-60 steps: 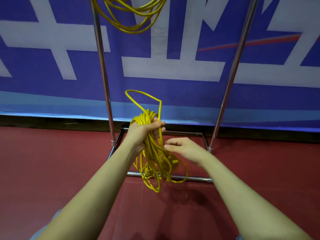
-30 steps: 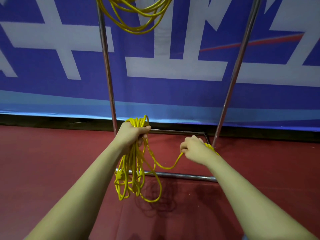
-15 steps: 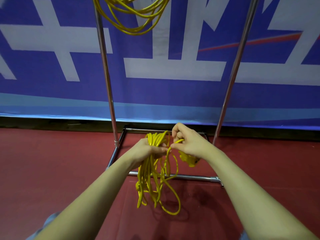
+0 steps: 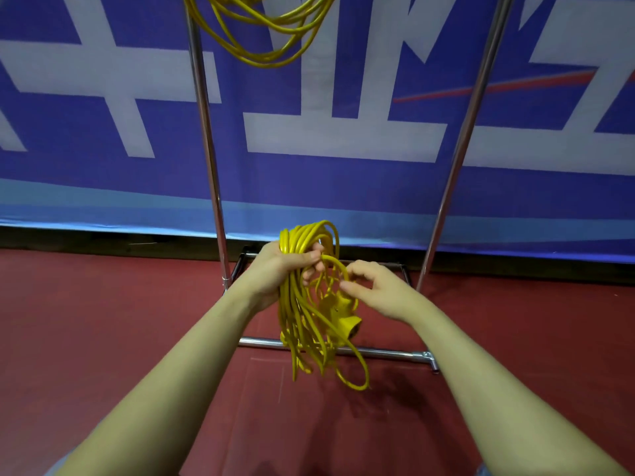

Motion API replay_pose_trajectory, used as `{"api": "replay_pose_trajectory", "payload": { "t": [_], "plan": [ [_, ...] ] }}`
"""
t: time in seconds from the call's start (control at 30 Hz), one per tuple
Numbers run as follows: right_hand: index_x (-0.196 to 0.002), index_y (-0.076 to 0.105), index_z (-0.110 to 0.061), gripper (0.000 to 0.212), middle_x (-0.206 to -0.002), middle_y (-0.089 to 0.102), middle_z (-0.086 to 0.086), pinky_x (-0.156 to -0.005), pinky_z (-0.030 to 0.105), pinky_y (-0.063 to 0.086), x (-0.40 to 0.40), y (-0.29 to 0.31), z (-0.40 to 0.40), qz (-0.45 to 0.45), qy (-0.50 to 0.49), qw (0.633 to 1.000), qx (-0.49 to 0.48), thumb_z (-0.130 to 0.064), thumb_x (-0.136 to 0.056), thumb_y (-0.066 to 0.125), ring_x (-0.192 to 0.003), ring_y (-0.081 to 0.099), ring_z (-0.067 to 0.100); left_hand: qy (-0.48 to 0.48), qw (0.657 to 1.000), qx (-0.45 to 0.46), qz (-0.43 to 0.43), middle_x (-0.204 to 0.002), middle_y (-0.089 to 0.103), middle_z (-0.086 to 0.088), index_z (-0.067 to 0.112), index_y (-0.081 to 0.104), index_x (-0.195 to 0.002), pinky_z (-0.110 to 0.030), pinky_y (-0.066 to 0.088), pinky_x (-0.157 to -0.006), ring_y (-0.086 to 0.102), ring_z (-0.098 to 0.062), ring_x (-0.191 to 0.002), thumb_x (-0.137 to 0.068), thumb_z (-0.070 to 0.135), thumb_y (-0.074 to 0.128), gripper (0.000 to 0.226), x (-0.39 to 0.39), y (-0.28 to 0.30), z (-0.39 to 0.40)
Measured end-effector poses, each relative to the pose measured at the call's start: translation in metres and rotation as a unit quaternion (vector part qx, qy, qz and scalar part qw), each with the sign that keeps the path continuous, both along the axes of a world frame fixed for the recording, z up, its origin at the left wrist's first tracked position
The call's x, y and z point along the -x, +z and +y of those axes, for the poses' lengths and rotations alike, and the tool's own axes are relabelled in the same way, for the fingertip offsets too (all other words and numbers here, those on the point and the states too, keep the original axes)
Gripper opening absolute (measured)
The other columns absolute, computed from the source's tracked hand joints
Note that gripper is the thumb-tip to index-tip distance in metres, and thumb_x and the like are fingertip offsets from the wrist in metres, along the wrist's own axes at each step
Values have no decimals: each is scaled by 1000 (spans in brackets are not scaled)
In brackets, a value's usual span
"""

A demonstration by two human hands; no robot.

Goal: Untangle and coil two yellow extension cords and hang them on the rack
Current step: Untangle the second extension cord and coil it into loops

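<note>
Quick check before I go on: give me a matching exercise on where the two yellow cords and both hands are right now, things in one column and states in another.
Things:
1. hanging yellow cord coil
2. bundled yellow cord
3. left hand
4. right hand

States:
A. pinches one loose loop
B. grips the top of the bundle
C. hangs at the top of the chrome metal rack
D. dangles above the red floor

Pairs: 1-C, 2-D, 3-B, 4-A

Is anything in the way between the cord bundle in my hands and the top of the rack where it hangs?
Nothing visible blocks the lift. The left hand grips the coiled cord between the rack's two uprights. Another hung cord already dangles near the left upright; the top bar is out of view.
</note>
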State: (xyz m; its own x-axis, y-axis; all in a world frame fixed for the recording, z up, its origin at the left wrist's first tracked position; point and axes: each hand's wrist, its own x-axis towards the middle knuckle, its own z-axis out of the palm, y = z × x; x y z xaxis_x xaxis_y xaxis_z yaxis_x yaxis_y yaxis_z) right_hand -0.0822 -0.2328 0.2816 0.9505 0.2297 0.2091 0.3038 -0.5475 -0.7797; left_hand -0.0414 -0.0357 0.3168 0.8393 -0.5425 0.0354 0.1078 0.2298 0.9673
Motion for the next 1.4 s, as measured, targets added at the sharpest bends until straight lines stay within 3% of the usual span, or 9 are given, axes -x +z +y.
{"api": "replay_pose_trajectory", "payload": {
  "t": [0.13, 0.23, 0.47, 0.57, 0.67, 0.73, 0.9, 1.2, 1.4],
  "plan": [
    [-98, 54, -5, 15, -91, 54, 8, -77, 25, 43, 0, -3, 0, 55, 19, 997, -57, -17, -90, 58, -85, 50, 15, 8, 1000, 7, -12, -62, 64, -4, 5, 58, -93, -17, 40, -43, 48, -7, -43, -86, -1, 58, 9, -3, 8, 6],
    [-106, 46, -16, 28, -101, 58, 17, -80, 21, 48, 1, -5, 5, 101, 31, 992, -65, -5, -88, 64, -91, 55, 14, 18, 1000, 23, -7, -63, 65, -4, 5, 58, -93, -18, 41, -43, 48, -7, -43, -77, 9, 60, 17, -4, 9, 10],
    [-109, 58, -26, 29, -95, 63, -12, -81, 15, 43, -4, 0, 20, 22, -58, 980, -187, -2, -94, 53, -82, 57, -9, 7, 999, 20, 49, -81, 74, -11, -1, 63, -101, -27, 59, -63, 71, -18, -67, -78, 13, 61, 27, -8, 12, 21],
    [-112, 57, -33, 29, -88, 60, -19, -79, 19, 44, 1, 10, 15, 0, -66, 991, -114, -9, -97, 51, -76, 56, -11, -5, 998, -10, 60, -95, 74, -18, -1, 64, -107, -37, 58, -79, 72, -26, -91, -81, 15, 61, 31, -10, 10, 26],
    [-122, 56, -33, 28, -99, 61, -7, -81, 36, 51, 9, 17, 6, -5, -81, 992, 97, -22, -97, 52, -86, 62, 9, 18, 997, -42, 54, -82, 74, -12, 1, 65, -96, -30, 58, -69, 73, -21, -79, -90, 8, 57, 12, -10, 8, 27],
    [-129, 53, -31, 32, -110, 58, -4, -92, 32, 44, 12, 21, 4, -37, -75, 966, 244, -29, -97, 50, -103, 57, 16, 12, 997, -52, 59, -76, 73, -12, -1, 63, -93, -31, 59, -68, 73, -21, -72, -93, 6, 56, 10, -7, 8, 25],
    [-131, 55, -20, 38, -110, 60, 4, -116, 32, 16, 9, 23, 16, -154, -16, 910, 386, -34, -96, 48, -111, 55, 25, -3, 993, -115, 38, -75, 73, -15, -6, 59, -101, -24, 56, -53, 72, -20, -64, -95, 5, 55, 13, -1, 2, 18],
    [-110, 51, -13, 37, -98, 62, -1, -111, 27, 17, 4, 17, 9, -201, -71, 913, 349, -28, -81, 69, -102, 58, 21, -95, 968, -225, -52, -54, 56, -4, 5, 56, -68, -22, 42, -47, 46, -12, -42, -95, 10, 56, 28, 3, -5, 16],
    [-145, 31, -21, 82, -138, 40, -1, -107, 27, 20, 7, 16, 13, -122, -44, 952, 276, -20, -73, 69, -129, 33, 17, -129, 952, -272, -59, -48, 50, -5, 16, 59, -53, -22, 36, -42, 37, -14, -37, -82, -1, 71, 35, 3, -2, 10]
  ]
}}
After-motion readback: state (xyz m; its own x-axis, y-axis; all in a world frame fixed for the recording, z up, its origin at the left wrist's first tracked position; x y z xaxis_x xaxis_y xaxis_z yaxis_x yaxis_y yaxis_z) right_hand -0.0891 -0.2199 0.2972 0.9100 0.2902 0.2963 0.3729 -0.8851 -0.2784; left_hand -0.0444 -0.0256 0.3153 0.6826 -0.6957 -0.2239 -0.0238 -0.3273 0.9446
